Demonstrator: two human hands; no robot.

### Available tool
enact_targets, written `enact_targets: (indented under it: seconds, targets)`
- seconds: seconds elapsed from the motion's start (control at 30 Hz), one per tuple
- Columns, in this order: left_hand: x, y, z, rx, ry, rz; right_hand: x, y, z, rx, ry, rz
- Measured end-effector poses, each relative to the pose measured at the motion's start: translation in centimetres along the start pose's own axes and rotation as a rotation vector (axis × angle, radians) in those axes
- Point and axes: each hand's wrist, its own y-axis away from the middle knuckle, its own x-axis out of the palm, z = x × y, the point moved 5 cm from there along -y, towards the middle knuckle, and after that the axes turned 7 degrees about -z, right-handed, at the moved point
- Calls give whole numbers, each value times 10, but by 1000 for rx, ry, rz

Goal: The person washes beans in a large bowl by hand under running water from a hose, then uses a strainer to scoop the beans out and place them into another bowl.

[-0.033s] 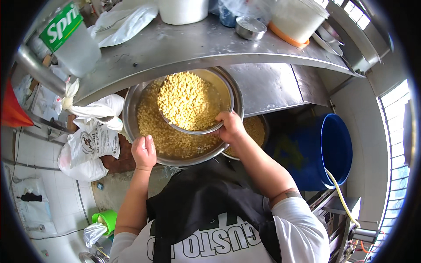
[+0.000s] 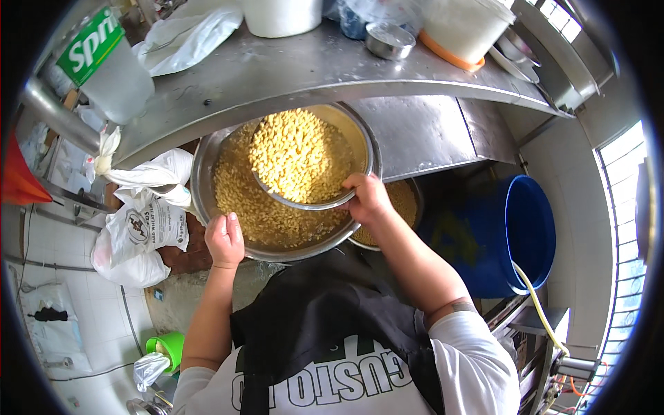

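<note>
A large metal basin (image 2: 200,196) holds cloudy water with many pale yellow kernels or split beans; I cannot tell which. Inside it, tilted, sits a smaller metal bowl (image 2: 304,206) heaped with the same yellow kernels (image 2: 292,152). My right hand (image 2: 366,197) is closed on the near right rim of this bowl, thumb on top. At the near left edge of the basin, my left hand (image 2: 225,241) is curled closed around its rim, fingertips partly hidden. Another round container (image 2: 418,207) with yellow kernels stands lower, partly behind my right forearm.
A steel shelf (image 2: 290,83) overhangs the basin's far side, carrying white tubs (image 2: 282,15) and a small metal bowl (image 2: 389,40). A blue barrel (image 2: 484,235) stands to the right. White sacks (image 2: 155,221) lie left, above a green bucket (image 2: 166,346).
The whole view has shifted slightly. Both hands keep their holds, and the bowl stays tilted in the basin.
</note>
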Motion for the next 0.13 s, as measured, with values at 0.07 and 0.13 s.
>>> enact_targets:
  seconds: [0.07,0.13]
  targets:
    - [3,0,1,-30,-14,18,-19,2,23,-7,-50,68]
    - [5,-1,0,-40,-19,37,-39,10,43,-29,-142,72]
